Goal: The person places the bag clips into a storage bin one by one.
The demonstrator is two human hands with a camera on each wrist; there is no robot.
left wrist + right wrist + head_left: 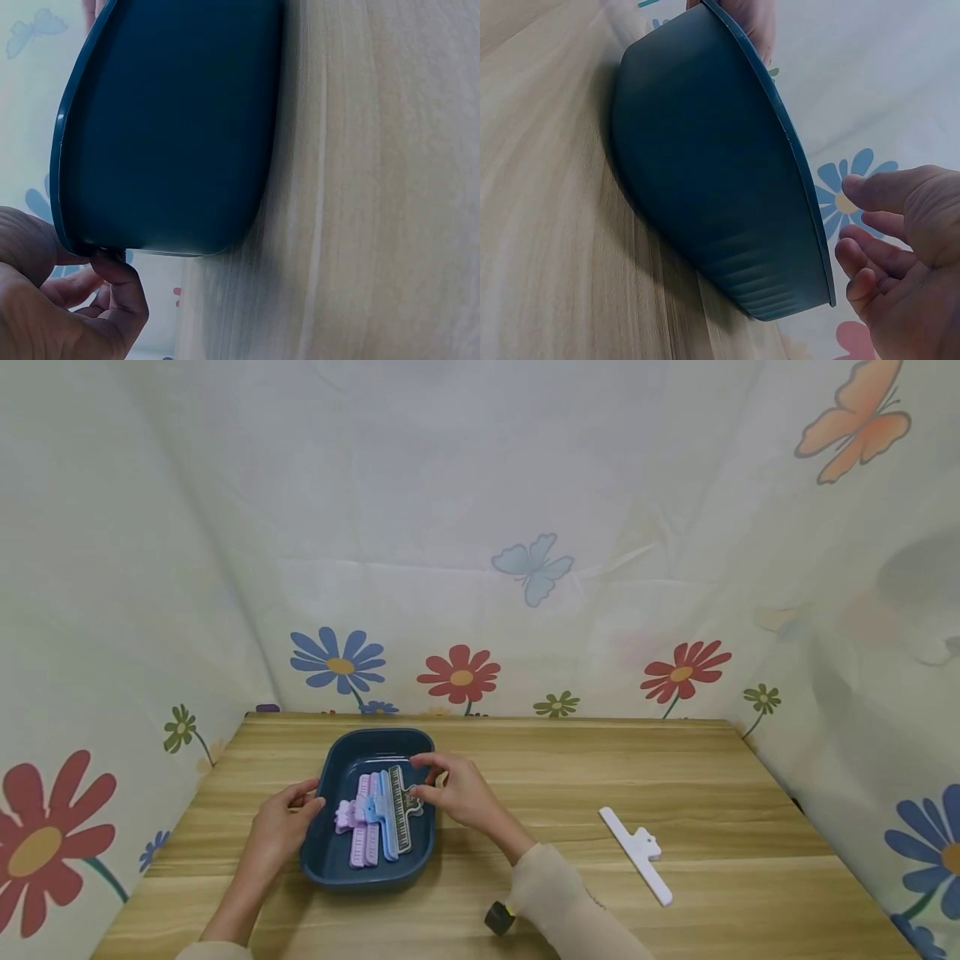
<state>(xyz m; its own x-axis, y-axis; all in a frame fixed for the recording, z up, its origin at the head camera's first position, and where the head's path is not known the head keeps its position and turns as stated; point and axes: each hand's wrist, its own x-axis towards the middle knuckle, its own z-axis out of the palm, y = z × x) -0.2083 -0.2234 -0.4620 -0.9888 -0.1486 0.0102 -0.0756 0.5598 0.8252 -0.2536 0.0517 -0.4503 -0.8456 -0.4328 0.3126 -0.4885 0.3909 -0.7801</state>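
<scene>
A dark blue plastic basin stands on the table. My left hand pinches its left rim between thumb and fingers; the left wrist view shows the same grip on the basin wall. Inside lie several bag clips side by side: purple clips, a light blue clip and a greyish see-through clip. Over the basin's right side hovers my right hand, thumb and index finger apart near the see-through clip. Nothing shows between those fingers in the right wrist view.
A white bag clip lies on the wood-grain table, right of my right forearm. Beside the right sleeve is a small black object. Behind the table hangs a flowered cloth.
</scene>
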